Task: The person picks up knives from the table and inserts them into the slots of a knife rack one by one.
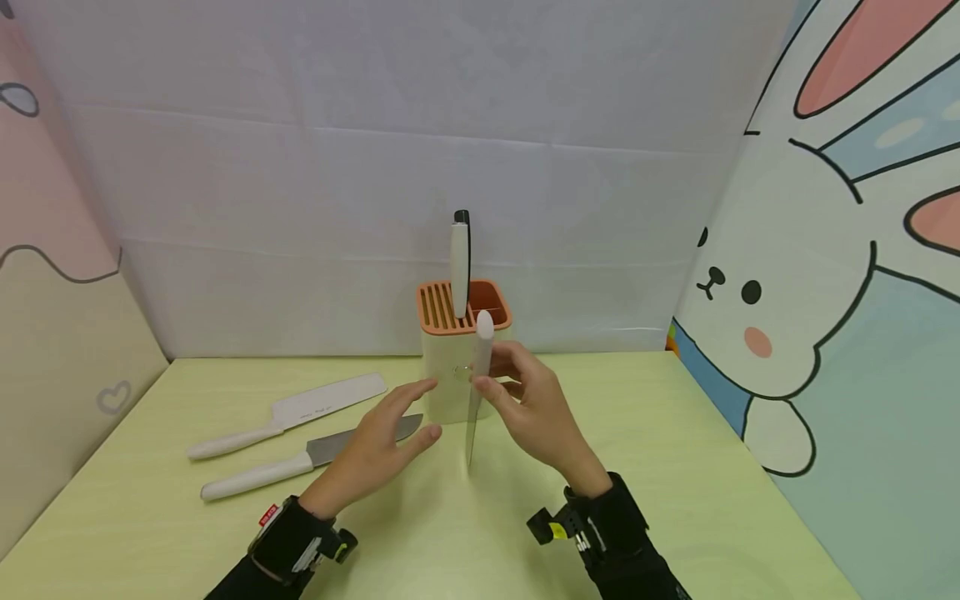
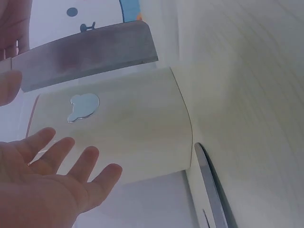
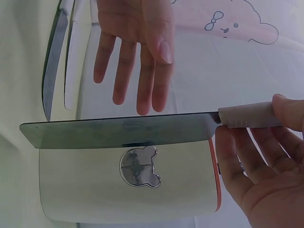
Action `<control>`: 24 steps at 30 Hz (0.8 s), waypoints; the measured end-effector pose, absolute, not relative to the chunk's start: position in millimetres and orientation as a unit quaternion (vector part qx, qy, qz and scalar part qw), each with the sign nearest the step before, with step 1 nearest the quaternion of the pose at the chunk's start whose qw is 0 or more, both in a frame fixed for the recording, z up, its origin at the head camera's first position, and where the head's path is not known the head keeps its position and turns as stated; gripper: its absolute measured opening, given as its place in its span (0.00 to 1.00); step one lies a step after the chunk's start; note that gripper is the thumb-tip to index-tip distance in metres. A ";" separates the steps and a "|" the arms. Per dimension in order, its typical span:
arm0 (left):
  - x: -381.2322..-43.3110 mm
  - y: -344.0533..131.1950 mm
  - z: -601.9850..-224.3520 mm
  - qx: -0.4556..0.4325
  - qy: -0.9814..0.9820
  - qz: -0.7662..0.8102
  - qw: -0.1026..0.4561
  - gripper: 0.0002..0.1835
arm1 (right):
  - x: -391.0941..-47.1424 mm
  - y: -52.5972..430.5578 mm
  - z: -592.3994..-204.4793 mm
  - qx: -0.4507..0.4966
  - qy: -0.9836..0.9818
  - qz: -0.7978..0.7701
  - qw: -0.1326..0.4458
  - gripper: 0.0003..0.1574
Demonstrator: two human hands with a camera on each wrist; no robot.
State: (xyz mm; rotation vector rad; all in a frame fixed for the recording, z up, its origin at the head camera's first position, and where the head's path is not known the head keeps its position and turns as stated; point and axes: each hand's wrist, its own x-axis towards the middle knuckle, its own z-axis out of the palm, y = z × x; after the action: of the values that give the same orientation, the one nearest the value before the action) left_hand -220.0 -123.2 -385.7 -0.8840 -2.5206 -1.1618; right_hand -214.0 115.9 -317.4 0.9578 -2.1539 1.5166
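Note:
My right hand [image 1: 536, 408] pinches the white handle of a kitchen knife [image 3: 123, 133] between thumb and fingers. Its broad, square-ended blade points down in front of the cream knife block [image 1: 444, 375], seen nearly edge-on from the head. In the right wrist view, the blade spans the block's front above a shiny bear-shaped badge [image 3: 138, 166]. My left hand [image 1: 375, 454] hovers at the block's left front, fingers spread and holding nothing. An upright white-and-black handle [image 1: 460, 267] stands in the block's orange slotted top [image 1: 435, 308]; whatever lies below it is hidden.
Left on the pale yellow table [image 1: 675, 500] lie a cleaver [image 1: 326, 400] and a pointed chef's knife [image 1: 258, 479], handles to the left. My left hand partly covers the chef's knife's blade. A white sheet [image 1: 300, 208] hangs right behind the block.

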 end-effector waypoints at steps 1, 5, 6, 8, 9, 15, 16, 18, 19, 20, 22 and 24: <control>-220.0 -123.3 -385.0 -0.302 -0.856 -0.404 0.110 0.34 | -215.0 116.0 -319.0 0.339 -0.758 0.532 0.169 0.22; -219.4 -123.6 -382.0 -0.312 -0.843 -0.427 0.099 0.33 | -215.5 115.5 -321.8 0.338 -0.759 0.530 0.169 0.22; -219.3 -123.6 -381.4 -0.313 -0.840 -0.433 0.096 0.32 | -215.1 115.2 -321.5 0.336 -0.760 0.530 0.168 0.22; -218.8 -123.5 -380.3 -0.315 -0.834 -0.444 0.091 0.32 | -213.4 114.3 -320.3 0.333 -0.764 0.528 0.166 0.22; -218.6 -123.5 -379.8 -0.315 -0.831 -0.450 0.090 0.32 | -212.0 113.8 -319.0 0.332 -0.764 0.527 0.166 0.21; -218.1 -121.4 -374.7 -0.325 -0.810 -0.478 0.094 0.30 | -194.8 110.8 -299.5 0.336 -0.761 0.527 0.173 0.21; -218.4 -120.9 -373.5 -0.327 -0.807 -0.481 0.097 0.30 | -192.0 110.5 -296.1 0.334 -0.762 0.528 0.172 0.20; -219.2 -120.0 -370.7 -0.330 -0.802 -0.487 0.103 0.30 | -188.9 110.2 -292.0 0.329 -0.763 0.531 0.169 0.20; -219.7 -119.3 -368.5 -0.331 -0.800 -0.488 0.107 0.30 | -188.5 110.3 -291.4 0.327 -0.763 0.532 0.169 0.20; -220.2 -118.6 -366.1 -0.331 -0.799 -0.490 0.110 0.31 | -188.5 110.2 -291.3 0.328 -0.761 0.534 0.168 0.20; -221.2 -116.5 -360.0 -0.332 -0.794 -0.495 0.117 0.30 | -190.2 110.0 -293.2 0.333 -0.758 0.534 0.170 0.20; -221.1 -113.1 -351.8 -0.333 -0.790 -0.499 0.124 0.30 | -194.1 110.7 -298.4 0.336 -0.756 0.534 0.173 0.20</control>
State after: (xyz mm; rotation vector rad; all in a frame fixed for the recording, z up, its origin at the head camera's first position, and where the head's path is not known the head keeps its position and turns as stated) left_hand -221.1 -113.1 -351.8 -0.9708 -2.3049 -1.4555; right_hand -194.1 110.7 -298.4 0.9543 -2.1439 1.5144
